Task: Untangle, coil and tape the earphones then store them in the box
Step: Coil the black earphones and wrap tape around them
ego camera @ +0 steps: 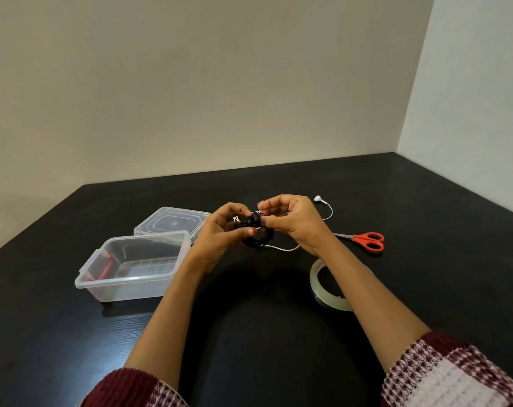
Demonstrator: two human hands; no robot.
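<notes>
**Hands working a knot of earphone cable above the tabletop**

Seen at the centre of the frame: both hands raised over the black tabletop point(425, 201), closed around a tangle of earphones. Left hand point(220, 230), just left of centre, fingers curled and pinching the black bundle point(256, 230) from its left side, a bit of white cable showing at the fingertips. Right hand point(296, 221), just right of centre, fingers bent inward, thumb and forefinger nipped on the same bundle from the right. Trailing from the knot, a white cable point(281, 248) running low beneath the right hand and out again behind it, ending in a white earbud point(317, 198) lying on the tabletop to the upper right of the hands.

At the left of the frame, a clear plastic box point(132, 277), open, with something red point(107, 265) inside along its left wall; too unclear to name. Behind it and touching, its clear lid point(173, 223) lying flat. To the right of the hands, red-handled scissors point(367, 240), blades partly hidden by the right wrist. Lower right of centre, a roll of clear tape point(317, 277), partly covered by the right forearm. Knitted maroon-and-white sleeves point(443, 371) at the bottom corners.
</notes>
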